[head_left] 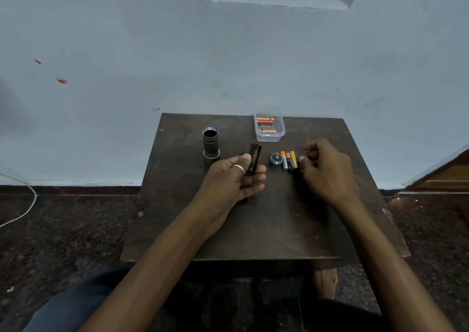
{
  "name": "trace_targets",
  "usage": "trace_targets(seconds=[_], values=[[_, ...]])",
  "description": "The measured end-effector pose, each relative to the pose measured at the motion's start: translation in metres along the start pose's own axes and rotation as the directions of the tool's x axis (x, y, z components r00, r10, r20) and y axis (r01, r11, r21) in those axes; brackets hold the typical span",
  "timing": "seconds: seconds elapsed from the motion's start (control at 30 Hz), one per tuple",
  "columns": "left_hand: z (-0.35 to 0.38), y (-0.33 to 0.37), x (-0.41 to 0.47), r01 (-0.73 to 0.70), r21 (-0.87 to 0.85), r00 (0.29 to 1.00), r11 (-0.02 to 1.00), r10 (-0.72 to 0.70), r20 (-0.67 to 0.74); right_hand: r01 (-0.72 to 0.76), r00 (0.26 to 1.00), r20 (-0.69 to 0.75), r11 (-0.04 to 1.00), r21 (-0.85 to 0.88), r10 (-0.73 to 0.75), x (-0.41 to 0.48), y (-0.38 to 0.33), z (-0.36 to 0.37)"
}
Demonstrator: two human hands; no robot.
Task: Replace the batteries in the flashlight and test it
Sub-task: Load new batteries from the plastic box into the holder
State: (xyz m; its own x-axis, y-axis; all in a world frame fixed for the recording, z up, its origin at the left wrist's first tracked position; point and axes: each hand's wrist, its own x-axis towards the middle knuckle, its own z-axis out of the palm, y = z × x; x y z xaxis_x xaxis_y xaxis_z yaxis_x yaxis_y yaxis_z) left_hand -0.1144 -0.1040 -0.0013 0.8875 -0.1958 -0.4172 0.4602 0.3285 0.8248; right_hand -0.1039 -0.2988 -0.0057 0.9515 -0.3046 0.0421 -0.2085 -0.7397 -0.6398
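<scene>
My left hand (236, 177), with a ring on one finger, is shut on a black battery holder (254, 158) that sticks up past the thumb. The dark flashlight body (210, 142) stands upright on the small dark table (253, 230), its open end up, to the left of that hand. The round tail cap (276, 158) lies right of the holder. Beside it lie three small batteries (288, 160), side by side. My right hand (324, 170) hovers just right of them, fingers curled and fingertips close to the yellow battery; it seems to hold nothing.
A clear plastic box (269, 128) with orange batteries inside stands at the table's back edge, against the pale wall. A white cable (28, 205) lies on the dark floor at the left. My knees sit under the table's near edge.
</scene>
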Motion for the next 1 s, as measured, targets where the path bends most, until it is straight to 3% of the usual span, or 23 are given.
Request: trace_targets(seconds=[0.17, 0.33, 0.5, 0.7, 0.83, 1.0], values=[[0.000, -0.001, 0.001, 0.012, -0.013, 1.000, 1.000, -0.012, 0.018, 0.080, 0.993, -0.088, 0.997, 0.002, -0.080, -0.001, -0.001, -0.004], [0.004, 0.000, 0.001, 0.034, -0.037, 0.999, 0.999, -0.033, 0.024, 0.245, 0.955, -0.161, 0.968, -0.049, -0.249, 0.007, -0.019, -0.011], [0.006, 0.000, 0.002, 0.054, -0.058, 0.998, 0.997, -0.054, 0.016, 0.431, 0.900, 0.032, 0.879, -0.205, -0.434, 0.055, -0.055, -0.004], [0.007, 0.001, 0.001, 0.068, -0.068, 0.997, 0.995, -0.067, 0.027, 0.454, 0.859, 0.442, 0.785, -0.422, -0.259, 0.107, -0.089, 0.021], [0.006, 0.001, 0.002, 0.067, -0.072, 0.997, 0.995, -0.064, 0.043, 0.495, 0.833, 0.496, 0.730, -0.472, -0.244, 0.113, -0.095, 0.029], [0.003, 0.003, 0.001, 0.077, -0.090, 0.996, 0.993, -0.073, 0.052, 0.459, 0.854, 0.453, 0.781, -0.424, -0.256, 0.109, -0.090, 0.022]])
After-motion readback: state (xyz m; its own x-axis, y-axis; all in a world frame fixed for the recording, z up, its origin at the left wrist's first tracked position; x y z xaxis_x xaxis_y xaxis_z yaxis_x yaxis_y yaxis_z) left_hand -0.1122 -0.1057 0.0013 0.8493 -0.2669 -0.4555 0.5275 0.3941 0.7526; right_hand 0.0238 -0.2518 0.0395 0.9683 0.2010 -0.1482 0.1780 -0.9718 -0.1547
